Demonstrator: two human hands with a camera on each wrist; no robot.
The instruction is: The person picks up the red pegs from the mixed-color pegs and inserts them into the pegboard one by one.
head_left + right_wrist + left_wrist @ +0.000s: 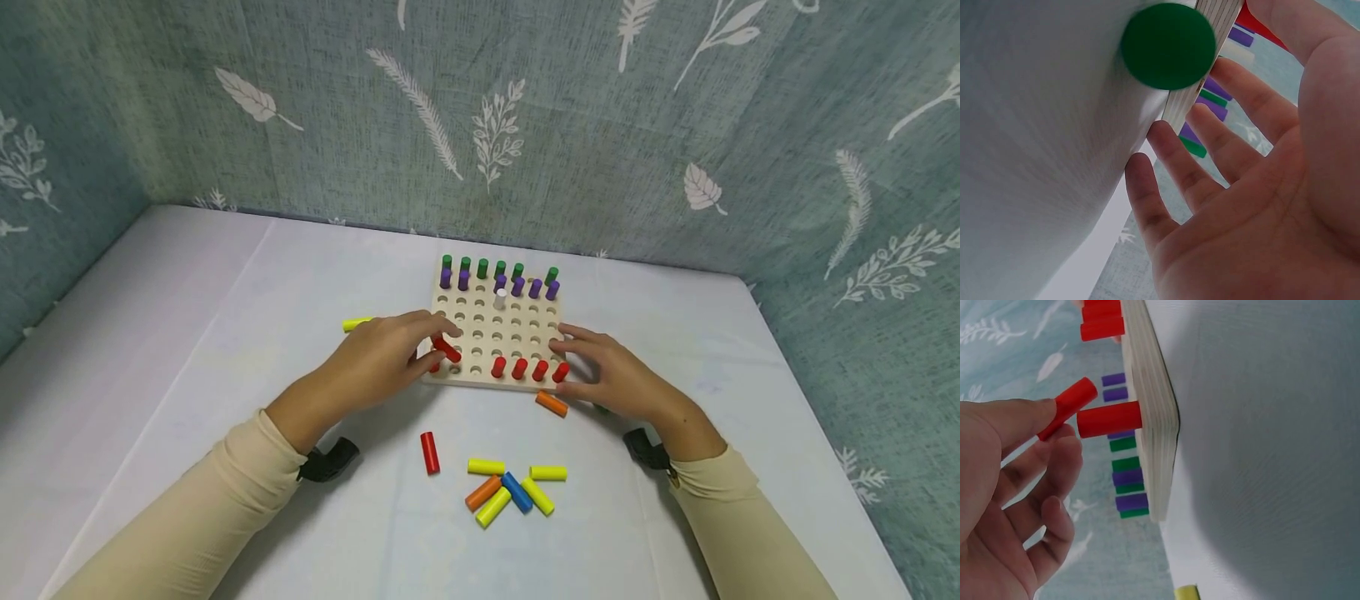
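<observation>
My left hand pinches a red peg between thumb and fingers. The peg is tilted above the front left of a wooden pegboard. One red peg stands at the board's front left corner, and several red pegs fill the right of that row. Green pegs and purple pegs stand in the back rows, each with a gap. A white peg stands just in front of them. My right hand lies along the board's right edge, fingers spread and gently bent.
An orange peg lies just before the board. Beneath the right hand is a loose green peg. Nearer me lie a red peg, a blue peg and several yellow pegs. Patterned fabric rises behind the table.
</observation>
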